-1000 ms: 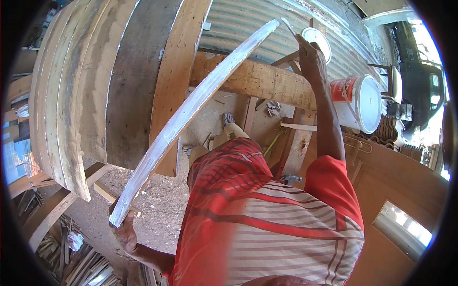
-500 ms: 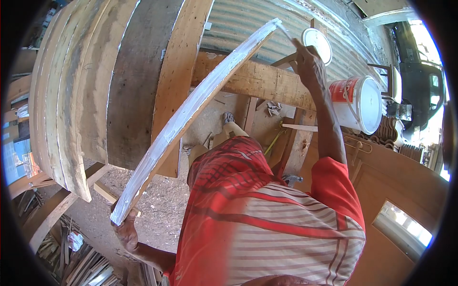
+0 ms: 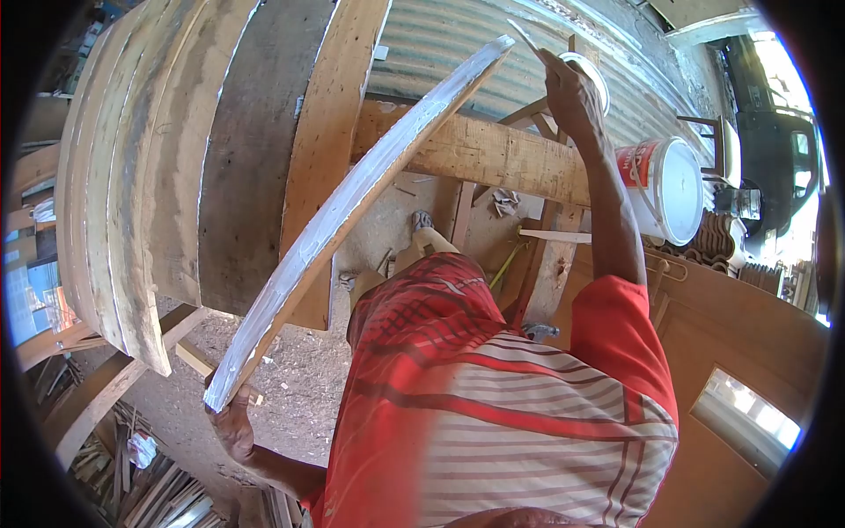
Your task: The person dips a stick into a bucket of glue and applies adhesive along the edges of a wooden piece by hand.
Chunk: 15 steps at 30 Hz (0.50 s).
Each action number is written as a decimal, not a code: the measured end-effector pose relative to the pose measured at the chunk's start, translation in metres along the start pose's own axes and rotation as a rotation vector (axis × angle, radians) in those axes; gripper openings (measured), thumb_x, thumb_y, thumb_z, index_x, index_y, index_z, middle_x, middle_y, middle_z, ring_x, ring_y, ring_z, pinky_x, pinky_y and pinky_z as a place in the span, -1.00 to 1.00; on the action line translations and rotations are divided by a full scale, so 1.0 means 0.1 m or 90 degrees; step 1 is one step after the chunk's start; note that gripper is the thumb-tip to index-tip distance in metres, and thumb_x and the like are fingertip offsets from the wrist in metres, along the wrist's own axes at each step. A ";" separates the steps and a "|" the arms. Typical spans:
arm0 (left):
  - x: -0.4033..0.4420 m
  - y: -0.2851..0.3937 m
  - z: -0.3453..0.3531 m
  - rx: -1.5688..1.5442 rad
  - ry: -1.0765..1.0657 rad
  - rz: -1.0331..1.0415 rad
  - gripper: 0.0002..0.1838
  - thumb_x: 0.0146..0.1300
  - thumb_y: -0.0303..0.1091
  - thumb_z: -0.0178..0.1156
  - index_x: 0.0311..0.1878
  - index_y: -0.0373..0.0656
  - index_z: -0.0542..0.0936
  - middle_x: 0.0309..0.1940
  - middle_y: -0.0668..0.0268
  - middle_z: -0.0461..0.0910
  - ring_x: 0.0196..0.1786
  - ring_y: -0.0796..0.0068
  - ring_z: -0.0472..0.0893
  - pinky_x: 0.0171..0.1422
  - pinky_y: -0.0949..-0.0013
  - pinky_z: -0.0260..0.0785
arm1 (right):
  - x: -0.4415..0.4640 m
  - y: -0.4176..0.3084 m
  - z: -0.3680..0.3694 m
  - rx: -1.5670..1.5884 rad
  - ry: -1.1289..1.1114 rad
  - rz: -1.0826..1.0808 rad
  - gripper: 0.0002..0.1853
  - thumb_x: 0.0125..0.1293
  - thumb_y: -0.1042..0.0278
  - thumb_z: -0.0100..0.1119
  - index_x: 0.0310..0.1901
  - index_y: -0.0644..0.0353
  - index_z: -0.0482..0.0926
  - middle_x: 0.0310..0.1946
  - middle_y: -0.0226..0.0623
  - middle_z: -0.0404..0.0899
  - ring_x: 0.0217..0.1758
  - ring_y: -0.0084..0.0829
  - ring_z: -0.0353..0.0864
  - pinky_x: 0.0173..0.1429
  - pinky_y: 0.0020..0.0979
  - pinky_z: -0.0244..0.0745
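Beside broad wooden boards (image 3: 248,150), a person (image 3: 537,414) has a long white-coated plank (image 3: 331,216) slanting ahead, its near end grasped by the left hand (image 3: 233,429), seemingly to steady it, the right hand (image 3: 574,99) clutching a thin tool (image 3: 523,35) just past the far end.

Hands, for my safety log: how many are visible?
2: the left hand holds the lower end of the white-coated board; the right hand holds a thin tool near the upper end.
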<state>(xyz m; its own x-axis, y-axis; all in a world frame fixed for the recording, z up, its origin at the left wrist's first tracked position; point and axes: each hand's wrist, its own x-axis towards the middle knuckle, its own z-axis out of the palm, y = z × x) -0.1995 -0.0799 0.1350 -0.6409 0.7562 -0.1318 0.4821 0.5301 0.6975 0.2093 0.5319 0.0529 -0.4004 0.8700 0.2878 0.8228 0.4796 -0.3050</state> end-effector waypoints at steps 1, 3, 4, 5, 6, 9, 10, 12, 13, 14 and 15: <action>0.01 0.01 0.00 -0.007 -0.008 0.012 -0.64 0.42 -0.37 0.41 0.18 -0.27 0.59 -0.02 0.23 0.60 0.06 0.28 0.50 0.23 0.18 0.37 | 0.04 -0.02 -0.01 0.002 -0.020 -0.010 -0.61 0.49 0.36 0.10 0.30 -0.07 0.65 -0.24 0.01 0.67 -0.20 0.05 0.72 -0.08 0.00 0.58; -0.01 0.06 0.03 -0.043 0.014 -0.031 -0.64 0.41 -0.37 0.41 0.19 -0.26 0.59 -0.02 0.25 0.60 0.06 0.30 0.50 0.23 0.19 0.37 | 0.01 -0.13 -0.05 0.029 -0.065 -0.046 -0.62 0.48 0.36 0.09 0.26 -0.02 0.68 -0.25 0.02 0.70 -0.19 0.04 0.73 -0.05 -0.02 0.60; -0.01 0.09 0.05 -0.060 0.026 -0.058 -0.64 0.41 -0.37 0.41 0.19 -0.26 0.59 -0.02 0.25 0.60 0.06 0.31 0.50 0.23 0.20 0.37 | -0.01 -0.20 -0.07 0.044 -0.077 -0.055 -0.63 0.48 0.36 0.08 0.25 0.00 0.69 -0.24 0.02 0.70 -0.19 0.04 0.72 -0.05 -0.03 0.60; -0.01 0.14 0.08 -0.074 0.033 -0.098 -0.64 0.41 -0.37 0.41 0.19 -0.25 0.59 -0.01 0.26 0.60 0.06 0.32 0.50 0.23 0.21 0.37 | -0.03 -0.26 -0.11 0.059 -0.091 -0.064 -0.63 0.48 0.36 0.08 0.24 0.01 0.70 -0.23 0.02 0.71 -0.20 0.04 0.72 -0.04 -0.03 0.60; -0.01 0.16 0.09 -0.079 0.037 -0.118 -0.63 0.40 -0.37 0.42 0.19 -0.25 0.59 -0.01 0.27 0.60 0.06 0.32 0.50 0.24 0.21 0.37 | -0.03 -0.30 -0.18 0.079 -0.111 -0.070 -0.65 0.48 0.34 0.07 0.20 0.03 0.72 -0.23 0.02 0.72 -0.20 0.02 0.73 -0.04 -0.04 0.60; -0.01 0.17 0.11 -0.082 0.039 -0.135 -0.62 0.40 -0.36 0.43 0.20 -0.24 0.59 0.01 0.29 0.60 0.07 0.34 0.49 0.25 0.23 0.37 | 0.09 -0.08 -0.04 0.062 -0.041 -0.031 -0.67 0.53 0.31 0.13 0.22 0.13 0.71 -0.23 -0.06 0.70 -0.23 -0.11 0.71 -0.05 -0.15 0.58; -0.02 0.17 0.10 -0.083 0.036 -0.135 -0.62 0.39 -0.35 0.43 0.20 -0.23 0.59 0.02 0.29 0.60 0.07 0.35 0.49 0.26 0.23 0.36 | 0.12 -0.04 -0.01 0.031 -0.029 -0.047 -0.67 0.53 0.31 0.14 0.22 0.15 0.71 -0.22 -0.05 0.70 -0.22 -0.13 0.71 -0.05 -0.16 0.57; -0.02 0.20 0.09 -0.093 0.032 -0.145 -0.61 0.39 -0.33 0.44 0.20 -0.23 0.59 0.02 0.29 0.60 0.08 0.35 0.49 0.26 0.24 0.36 | 0.07 -0.14 -0.08 0.046 -0.094 -0.071 -0.66 0.53 0.32 0.13 0.23 0.16 0.70 -0.22 -0.04 0.69 -0.22 -0.15 0.71 -0.04 -0.17 0.57; 0.00 0.25 0.10 -0.099 0.033 -0.151 -0.61 0.39 -0.33 0.44 0.20 -0.23 0.60 0.02 0.29 0.60 0.08 0.35 0.49 0.25 0.24 0.36 | 0.04 -0.26 -0.16 0.053 -0.129 -0.086 -0.66 0.53 0.32 0.13 0.24 0.17 0.70 -0.22 -0.04 0.69 -0.21 -0.16 0.71 -0.04 -0.18 0.57; 0.00 0.30 0.12 -0.104 0.037 -0.163 -0.60 0.39 -0.32 0.44 0.20 -0.22 0.60 0.01 0.30 0.60 0.08 0.36 0.49 0.24 0.24 0.36 | 0.01 -0.37 -0.25 0.069 -0.144 -0.121 -0.64 0.52 0.33 0.13 0.26 0.11 0.70 -0.25 -0.07 0.68 -0.21 -0.17 0.71 -0.05 -0.19 0.57; 0.00 0.30 0.12 -0.099 0.036 -0.154 -0.60 0.39 -0.31 0.44 0.20 -0.22 0.60 0.01 0.30 0.59 0.08 0.36 0.50 0.24 0.24 0.37 | 0.00 -0.36 -0.25 0.080 -0.130 -0.118 -0.65 0.50 0.35 0.12 0.24 0.07 0.71 -0.26 -0.04 0.69 -0.22 -0.12 0.72 -0.06 -0.16 0.58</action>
<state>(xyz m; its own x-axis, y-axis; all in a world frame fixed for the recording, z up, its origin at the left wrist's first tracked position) -0.1781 -0.0596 0.1476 -0.7603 0.5900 -0.2718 0.2162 0.6244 0.7506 0.1896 0.5117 0.0869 -0.6223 0.7653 0.1644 0.6768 0.6315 -0.3784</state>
